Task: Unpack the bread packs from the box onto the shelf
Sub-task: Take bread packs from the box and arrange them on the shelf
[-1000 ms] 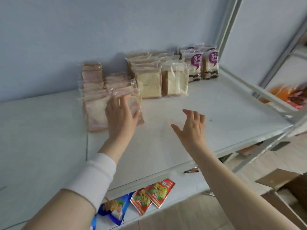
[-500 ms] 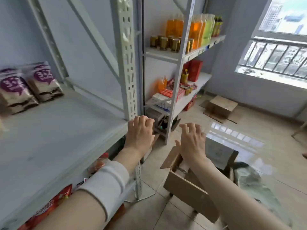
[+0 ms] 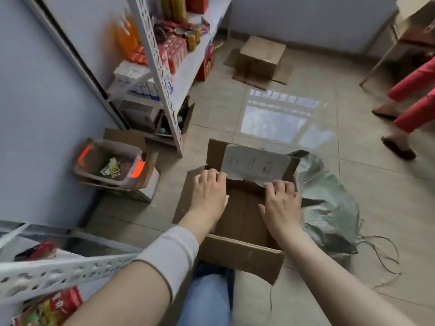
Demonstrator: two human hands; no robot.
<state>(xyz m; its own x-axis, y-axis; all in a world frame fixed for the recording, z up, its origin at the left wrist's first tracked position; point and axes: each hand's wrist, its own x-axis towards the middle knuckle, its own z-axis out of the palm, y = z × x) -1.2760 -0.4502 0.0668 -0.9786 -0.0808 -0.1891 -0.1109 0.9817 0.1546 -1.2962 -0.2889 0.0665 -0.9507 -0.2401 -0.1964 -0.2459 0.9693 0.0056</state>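
Hands over the open box. Left hand [image 3: 208, 190] and right hand [image 3: 281, 203] hang palm-down inside the mouth of the cardboard box [image 3: 242, 254], fingers loosely bent, with no pack in either. The fingertips lie at the lower edge of a white paper label [image 3: 256, 164] on the far flap; whether they touch it cannot be told.

Between the two hands the brown floor of the box shows bare. No bread packs are visible anywhere in this view. A small pinkish patch beside the left wrist is too unclear to name, and the near-left part of the box floor is hidden by the left forearm.

The box stands on the tiled floor, just beyond the person's knee [image 3: 207, 300]. Right of it lies a crumpled green sack [image 3: 329, 208]. To the near left a perforated shelf rail [image 3: 58, 271] crosses the corner, with red snack packets [image 3: 47, 309] below it; the shelf's top surface is out of view.

Farther left sit a clear plastic bin [image 3: 108, 163] and a stocked shelving unit [image 3: 164, 67]. A second carton [image 3: 261, 55] stands far off, and another person's legs [image 3: 414, 95] are at far right.

Judged progress: late. The box looks nearly or wholly emptied, so at most a last pack is left to lift out and shelve.
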